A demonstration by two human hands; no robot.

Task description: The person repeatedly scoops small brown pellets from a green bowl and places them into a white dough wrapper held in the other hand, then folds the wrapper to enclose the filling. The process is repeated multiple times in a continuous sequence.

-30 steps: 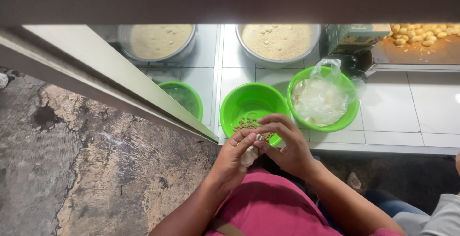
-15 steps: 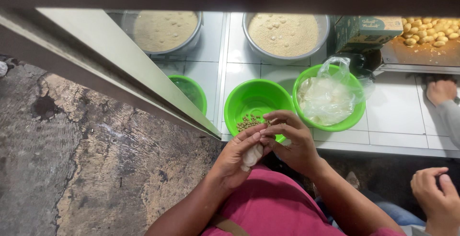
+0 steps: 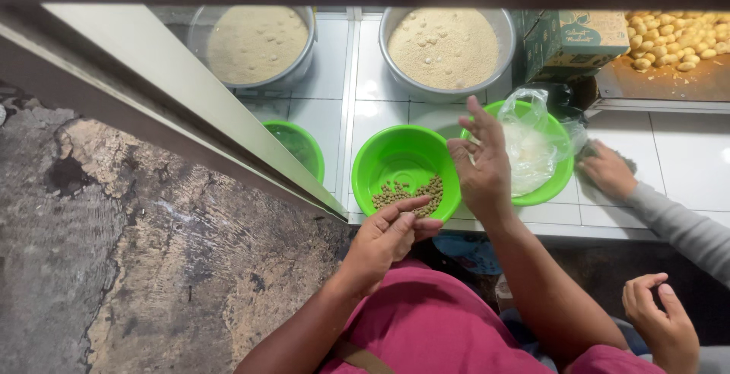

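The left hand [image 3: 388, 239] is cupped, palm up, at the near edge of the white tiled table [image 3: 684, 146]. The grip is half curled, and whether anything is kept inside it cannot be told. The right hand [image 3: 480, 163] is lifted at about 2 o'clock from the left hand, with the fingers [image 3: 477, 119] spread wide, so its grip is released and nothing is held.

Between the two hands, at 12 o'clock from the left hand, a green bowl [image 3: 407, 155] is seen. A small heap of little brown-green beans [image 3: 411, 193] lies at its near side, and most of the bowl's floor is bare. So it is judged that only a few beans are left in it, or only a few have been put in.

At 3 o'clock from that bowl, a second green bowl [image 3: 559, 180] is found with a clear plastic bag [image 3: 528, 146] in it. At 9 o'clock a smaller green bowl [image 3: 300, 146] stands behind a slanted rail. Further off, at 12 o'clock, two metal pans [image 3: 445, 47] full of pale crumbs are set.

At 3 o'clock another person's hand [image 3: 607, 170] is rested on the table. A tray of small yellow balls [image 3: 673, 39] is seen at the far right corner.
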